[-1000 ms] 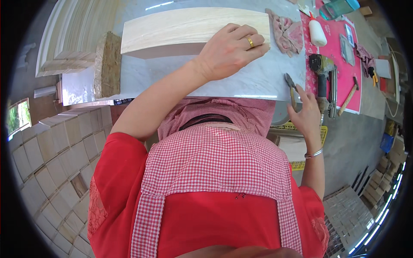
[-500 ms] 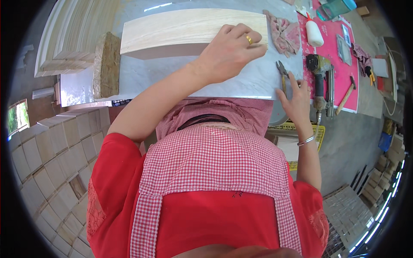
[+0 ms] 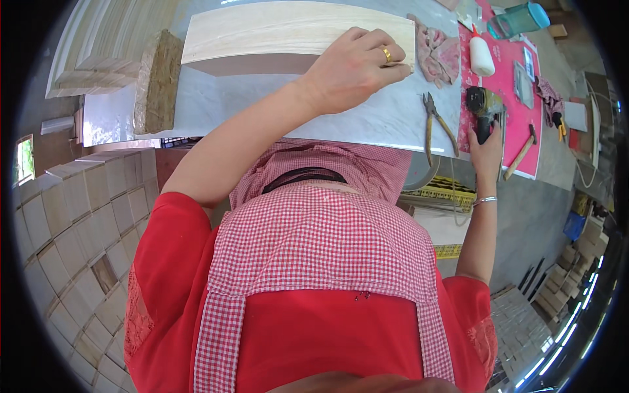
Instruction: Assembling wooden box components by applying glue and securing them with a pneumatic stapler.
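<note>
A pale wooden box point(image 3: 262, 33) lies across the table in front of me. My left hand point(image 3: 350, 72) is closed over its right end, with the fingers curled on the far side and partly hidden. At the table's front right edge, my right hand point(image 3: 485, 156) wraps round the black grip of a nail gun point(image 3: 483, 99), which lies on the pink sheet. Between the hands rest pliers point(image 3: 430, 118), handles toward me and jaws pointing away, touched by neither hand. A crumpled pinkish cloth point(image 3: 438, 56) lies just beyond them.
A particle-board block point(image 3: 157, 85) and stacked boards point(image 3: 98, 52) stand at the left. Along the right lie a white glue bottle point(image 3: 481, 57), a hammer point(image 3: 521, 152) and a teal bottle point(image 3: 517, 21). Below the table edge sits a yellow crate point(image 3: 445, 188).
My right hand has left the pliers and moved right onto the nail gun's grip. The pliers now lie alone with their handles spread. My left hand stays on the box.
</note>
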{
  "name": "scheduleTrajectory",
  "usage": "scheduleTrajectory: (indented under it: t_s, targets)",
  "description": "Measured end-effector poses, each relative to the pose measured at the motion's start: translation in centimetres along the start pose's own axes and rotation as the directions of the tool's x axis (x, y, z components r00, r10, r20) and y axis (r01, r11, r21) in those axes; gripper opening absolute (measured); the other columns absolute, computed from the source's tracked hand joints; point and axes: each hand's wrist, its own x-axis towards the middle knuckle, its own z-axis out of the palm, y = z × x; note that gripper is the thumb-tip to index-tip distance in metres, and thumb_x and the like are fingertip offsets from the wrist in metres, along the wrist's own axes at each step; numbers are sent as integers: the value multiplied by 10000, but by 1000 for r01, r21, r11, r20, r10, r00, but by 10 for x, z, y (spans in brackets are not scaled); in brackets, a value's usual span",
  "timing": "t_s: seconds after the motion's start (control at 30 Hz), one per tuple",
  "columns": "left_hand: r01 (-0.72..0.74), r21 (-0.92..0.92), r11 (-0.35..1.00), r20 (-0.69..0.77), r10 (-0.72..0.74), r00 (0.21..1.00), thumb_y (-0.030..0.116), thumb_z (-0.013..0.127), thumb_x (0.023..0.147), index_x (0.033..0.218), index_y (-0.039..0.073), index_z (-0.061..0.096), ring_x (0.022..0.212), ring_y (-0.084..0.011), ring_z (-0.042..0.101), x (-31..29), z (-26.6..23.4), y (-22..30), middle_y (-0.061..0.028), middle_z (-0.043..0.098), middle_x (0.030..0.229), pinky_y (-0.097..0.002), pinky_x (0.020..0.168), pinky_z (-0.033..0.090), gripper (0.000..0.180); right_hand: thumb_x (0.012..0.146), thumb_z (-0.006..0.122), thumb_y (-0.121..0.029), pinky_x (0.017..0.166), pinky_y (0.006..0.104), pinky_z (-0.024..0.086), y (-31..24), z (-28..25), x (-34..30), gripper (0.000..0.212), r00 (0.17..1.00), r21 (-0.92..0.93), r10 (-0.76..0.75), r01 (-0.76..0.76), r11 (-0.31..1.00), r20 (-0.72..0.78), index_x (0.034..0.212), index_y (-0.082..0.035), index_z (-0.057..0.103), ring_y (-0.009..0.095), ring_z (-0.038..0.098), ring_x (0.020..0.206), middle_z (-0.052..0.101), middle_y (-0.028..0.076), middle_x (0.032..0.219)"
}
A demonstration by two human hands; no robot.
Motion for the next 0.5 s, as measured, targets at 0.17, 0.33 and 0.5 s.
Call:
scheduleTrajectory:
  t_s: [0.17, 0.33, 0.5]
  targets:
    - [-17, 78, 997, 9, 16, 1000, 111, 625, 797, 1091, 149, 702, 1071, -186, 570, 1, 1, 6, 15, 620, 1042, -353, 896, 459, 307, 816, 739, -299, 904, 462, 502, 4, -4, 12, 588, 976, -44, 133, -127, 991, 172, 1251, 52, 555, 449, 639, 1007, 639, 317, 1115]
    - [30, 54, 998, 70, -34, 997, 114, 621, 802, 1064, 135, 707, 1103, -185, 563, 3, -2, 7, 10, 621, 1063, -363, 924, 452, 276, 845, 717, -226, 803, 428, 543, -6, -56, 50, 407, 950, -15, 131, -132, 991, 283, 1117, 56, 611, 379, 687, 889, 694, 249, 953]
    - [64, -4, 998, -24, -64, 998, 171, 667, 812, 1129, 148, 677, 1149, -229, 552, -1, 3, -2, -23, 608, 1155, -397, 963, 441, 318, 840, 730, -171, 632, 308, 537, -59, -139, 58, 312, 824, 225, 120, -286, 931, 554, 1026, 56, 623, 161, 675, 738, 691, 131, 818]
